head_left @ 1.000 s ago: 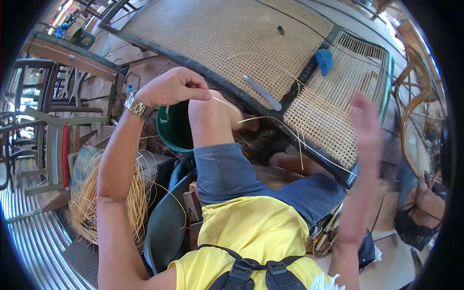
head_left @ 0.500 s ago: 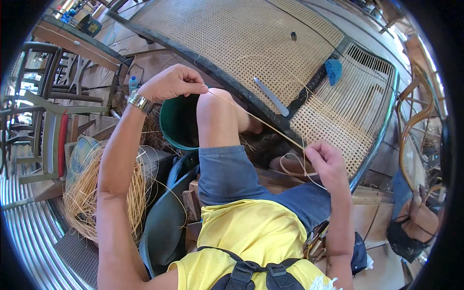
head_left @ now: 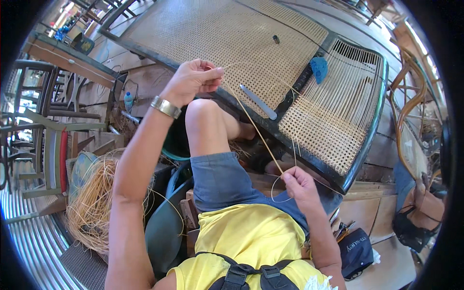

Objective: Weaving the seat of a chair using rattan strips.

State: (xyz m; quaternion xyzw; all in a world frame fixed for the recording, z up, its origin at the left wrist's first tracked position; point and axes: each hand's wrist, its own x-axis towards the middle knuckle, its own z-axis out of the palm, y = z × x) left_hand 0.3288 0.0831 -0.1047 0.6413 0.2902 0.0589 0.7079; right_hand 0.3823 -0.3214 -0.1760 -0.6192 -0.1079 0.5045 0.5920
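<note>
A thin, pale cane strand [head_left: 253,126] runs slantwise between my two hands, above my raised knee. My left hand [head_left: 197,81], wearing a metal-banded watch, is closed on its upper end with thumb and fingers pinched. Lower right, my right hand [head_left: 300,186] pinches the same strand near my lap, and a loose loop hangs beside the fingers. Beyond the hands lies a dark-framed woven cane panel [head_left: 193,36]. Its right section [head_left: 333,111] has open parallel strands at the far part. A flat grey metal tool [head_left: 258,102] rests on the weave.
On the panel are a blue crumpled cloth [head_left: 319,70] and a small dark object [head_left: 276,39]. A tangled cane bundle [head_left: 94,203] lies left, near a blue-grey tub [head_left: 164,227]. Chair frames [head_left: 50,150] stand far left; a dark cap [head_left: 356,251] lies right.
My left hand has moved right and slightly up, its wrist turning. My right hand has shifted left and down, so the strand slopes more steeply. The view has shifted a little.
</note>
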